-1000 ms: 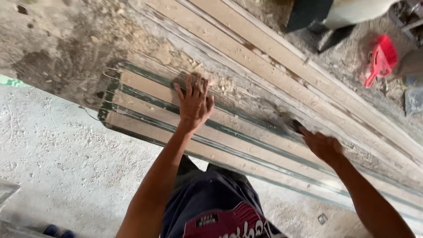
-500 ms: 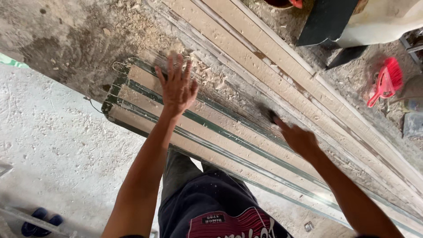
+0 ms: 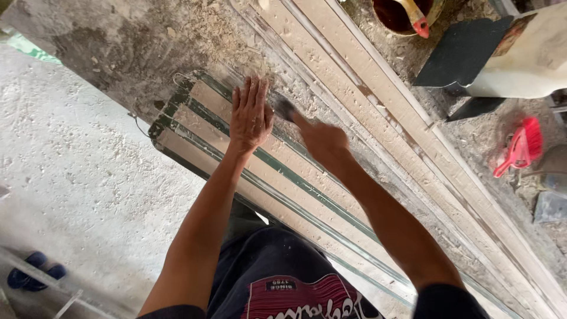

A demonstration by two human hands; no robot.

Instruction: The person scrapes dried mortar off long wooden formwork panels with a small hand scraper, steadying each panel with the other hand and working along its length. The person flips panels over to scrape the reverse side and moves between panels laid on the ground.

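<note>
Moulding [image 3: 283, 177]: long pale grooved strip with green lines, centre of frame, long axis from upper left to lower right.
Left hand [image 3: 250, 115]: flat on moulding, fingers spread.
Right hand [image 3: 322, 140]: fingers gripping dark brush [image 3: 284, 108], blurred, pointing upper left.

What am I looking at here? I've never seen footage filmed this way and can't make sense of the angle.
The camera sits on a person's head and looks down, so the two bare arms reaching up into the picture are that person's own. The left hand lies flat, fingers spread, on a long moulded wooden board with pale strips and dark green grooves. The right hand holds a small dark brush against the board near the left hand; it is blurred. More pale boards lie alongside on dusty ground. At the top there is a tin of dark liquid with a brush standing in it, and on the right a red hand broom.
</note>
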